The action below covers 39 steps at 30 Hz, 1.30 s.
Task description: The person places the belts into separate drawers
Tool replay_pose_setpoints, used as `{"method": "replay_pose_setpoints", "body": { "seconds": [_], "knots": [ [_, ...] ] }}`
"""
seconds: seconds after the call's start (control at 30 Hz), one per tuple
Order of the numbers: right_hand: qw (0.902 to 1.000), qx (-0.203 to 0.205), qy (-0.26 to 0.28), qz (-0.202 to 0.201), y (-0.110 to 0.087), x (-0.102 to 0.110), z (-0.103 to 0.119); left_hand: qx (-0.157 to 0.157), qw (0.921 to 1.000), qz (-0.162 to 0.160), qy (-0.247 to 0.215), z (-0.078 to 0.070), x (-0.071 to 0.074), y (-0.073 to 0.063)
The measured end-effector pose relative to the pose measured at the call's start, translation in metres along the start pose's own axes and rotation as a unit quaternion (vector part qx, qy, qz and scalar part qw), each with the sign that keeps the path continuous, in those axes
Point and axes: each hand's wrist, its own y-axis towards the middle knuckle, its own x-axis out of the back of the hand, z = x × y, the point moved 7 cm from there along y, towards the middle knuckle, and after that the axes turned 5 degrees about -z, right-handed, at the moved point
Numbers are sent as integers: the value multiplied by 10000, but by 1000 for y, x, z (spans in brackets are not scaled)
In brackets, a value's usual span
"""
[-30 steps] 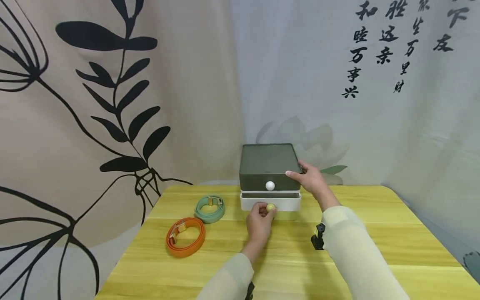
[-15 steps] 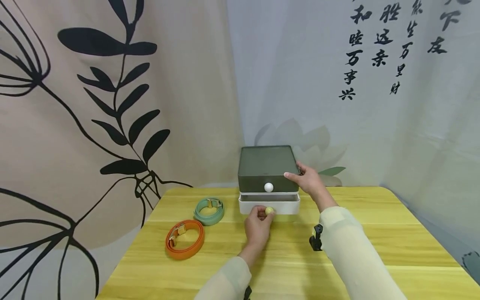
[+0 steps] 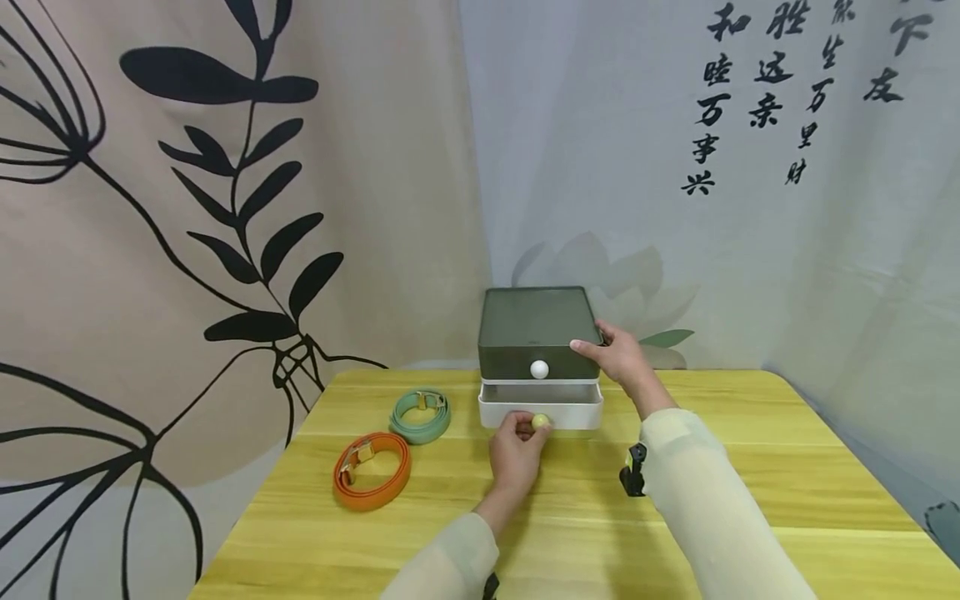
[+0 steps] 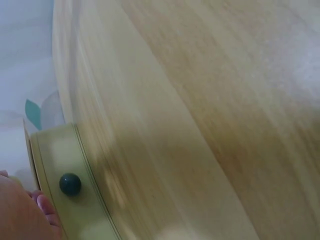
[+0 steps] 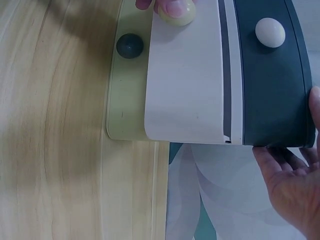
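Observation:
A small stacked drawer organizer [image 3: 537, 321] stands at the back of the table, dark green on top. Its white drawer [image 3: 577, 412] is partly pulled out, with a narrow strip of its inside showing. My left hand [image 3: 517, 454] pinches that drawer's pale yellow knob [image 5: 179, 12]. A white knob [image 5: 270, 32] sits on the dark green front above. Below is a pale green drawer [image 5: 131, 95] with a dark knob [image 5: 129, 46]. My right hand [image 3: 621, 358] holds the organizer's upper right side, thumb over the top edge; some of its fingers are hidden behind the side.
On the wooden table [image 3: 675, 525], left of the organizer, lie a coiled green belt [image 3: 420, 432] and a coiled orange belt [image 3: 372, 498], both with gold buckles. A printed curtain [image 3: 405, 208] hangs right behind the table's back edge.
The white drawer has slid outward a little, toward me, with my left hand on its knob, and more of its inside shows. My right hand stays on the organizer's side.

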Motion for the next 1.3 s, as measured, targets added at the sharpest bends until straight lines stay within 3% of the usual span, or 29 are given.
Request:
{"method": "replay_pose_setpoints", "body": {
  "seconds": [0.7,1.3],
  "knots": [
    [10000,-45,39,-13,1,0,-4,56,9997,81,-208,-4,5,-12],
    [9997,-107,212,27,0,-2,-2,489,9976,70,-479,-2,9,-18]
  ]
}}
